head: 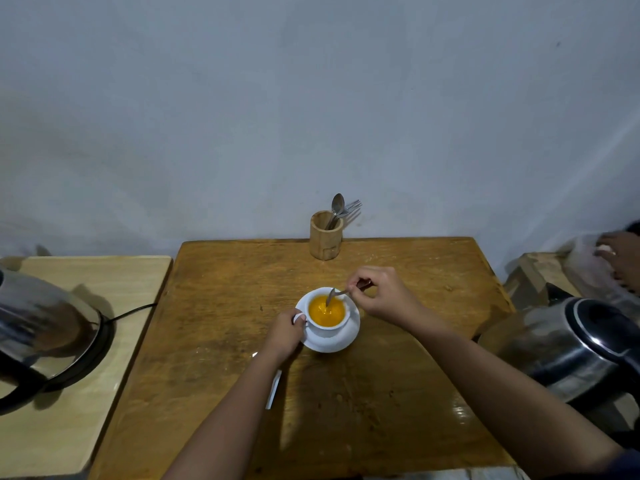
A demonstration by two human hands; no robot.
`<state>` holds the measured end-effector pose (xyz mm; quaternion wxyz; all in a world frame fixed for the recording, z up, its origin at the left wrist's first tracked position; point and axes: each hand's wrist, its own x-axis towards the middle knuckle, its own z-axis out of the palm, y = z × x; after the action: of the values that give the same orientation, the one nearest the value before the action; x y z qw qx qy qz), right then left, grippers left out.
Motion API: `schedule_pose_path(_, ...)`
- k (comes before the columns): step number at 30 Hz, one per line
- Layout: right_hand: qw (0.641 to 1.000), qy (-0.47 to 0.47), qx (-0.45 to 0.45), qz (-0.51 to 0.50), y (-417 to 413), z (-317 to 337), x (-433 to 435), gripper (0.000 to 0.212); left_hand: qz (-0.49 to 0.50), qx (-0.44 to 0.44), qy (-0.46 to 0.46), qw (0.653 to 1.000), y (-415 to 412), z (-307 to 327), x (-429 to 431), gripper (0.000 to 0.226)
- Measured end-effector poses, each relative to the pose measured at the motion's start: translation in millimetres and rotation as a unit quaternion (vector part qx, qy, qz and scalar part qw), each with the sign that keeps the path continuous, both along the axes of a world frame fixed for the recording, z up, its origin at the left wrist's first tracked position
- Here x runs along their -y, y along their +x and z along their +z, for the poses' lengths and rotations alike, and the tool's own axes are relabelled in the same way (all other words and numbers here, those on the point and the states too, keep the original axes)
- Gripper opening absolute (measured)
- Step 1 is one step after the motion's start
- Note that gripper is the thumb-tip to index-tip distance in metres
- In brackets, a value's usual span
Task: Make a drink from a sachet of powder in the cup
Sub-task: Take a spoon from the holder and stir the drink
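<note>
A white cup (337, 323) full of orange drink (326, 310) stands on a white saucer (341, 341) in the middle of the brown wooden table (398, 271). My left hand (285, 332) pinches the cup's handle at its left side. My right hand (379, 292) holds a metal spoon (334, 295) by its handle, and the spoon's bowl dips into the drink. A white sachet (274, 389) lies on the table under my left forearm, partly hidden.
A wooden holder (325, 237) with spoons and forks stands at the table's far edge. A steel kettle (45, 327) sits on a pale side table on the left. Another kettle (568, 348) is on the right. Another person's hand (621, 254) shows at the far right.
</note>
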<state>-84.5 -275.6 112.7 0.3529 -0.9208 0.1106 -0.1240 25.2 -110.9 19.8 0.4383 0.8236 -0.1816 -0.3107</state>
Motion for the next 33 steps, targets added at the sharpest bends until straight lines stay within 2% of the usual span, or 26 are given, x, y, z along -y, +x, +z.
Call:
schedule_pose_path(5, 0.998, 0.008, 0.065, 0.01, -7.8, 5.8, 9.7, 0.008, 0.011, 0.011, 0.025, 1.0, -2.8, 2.0, 0.9, 0.026)
schedule_pose_path(9, 0.997, 0.025, 0.075, 0.021, -14.1, 9.2, 15.5, 0.009, 0.006, 0.029, 0.034, 0.999, -4.2, 4.1, -0.4, 0.028)
schedule_pose_path(15, 0.984, 0.152, 0.085, -0.03, -22.7, 11.4, 23.8, 0.012, 0.006, 0.039, 0.04, 0.998, -5.7, 4.2, -0.9, 0.028)
schedule_pose_path(18, 0.957, 0.252, 0.105, -0.1, -25.9, 8.5, 23.6, 0.011, 0.004, 0.053, 0.024, 0.998, -7.5, 7.4, -0.9, 0.02)
schedule_pose_path(20, 0.919, 0.327, 0.134, -0.175, -28.0, 5.1, 23.9, 0.012, 0.008, 0.05, 0.014, 0.999, -9.0, 9.5, -1.8, 0.016)
schedule_pose_path(22, 0.863, 0.401, 0.169, -0.256, -31.3, 0.3, 26.7, 0.014, 0.009, 0.048, 0.002, 0.999, -9.6, 8.9, -3.1, 0.014)
schedule_pose_path(24, 0.784, 0.481, 0.206, -0.334, -36.5, -7.8, 29.7, 0.018, 0.012, 0.044, -0.009, 0.999, -10.0, 7.1, -4.7, 0.014)
schedule_pose_path(26, 0.69, 0.553, 0.243, -0.399, -43.9, -19.3, 30.0, 0.023, 0.029, 0.032, -0.02, 0.999, -10.5, 5.1, -5.7, 0.015)
schedule_pose_path(28, 0.61, 0.594, 0.257, -0.458, -52.2, -32.6, 27.2, 0.026, 0.062, 0.015, -0.025, 0.998, -10.9, 3.1, -6.5, 0.021)
schedule_pose_path(30, 0.546, 0.612, 0.246, -0.517, -60.1, -47.1, 23.1, 0.028, 0.092, 0.001, -0.031, 0.995, -11.7, 1.6, -7.2, 0.025)
schedule_pose_path(33, 0.477, 0.637, 0.212, -0.567, -69.0, -70.1, 17.3, 0.022, 0.117, -0.001, -0.04, 0.992, -13.6, 0.5, -6.1, 0.024)
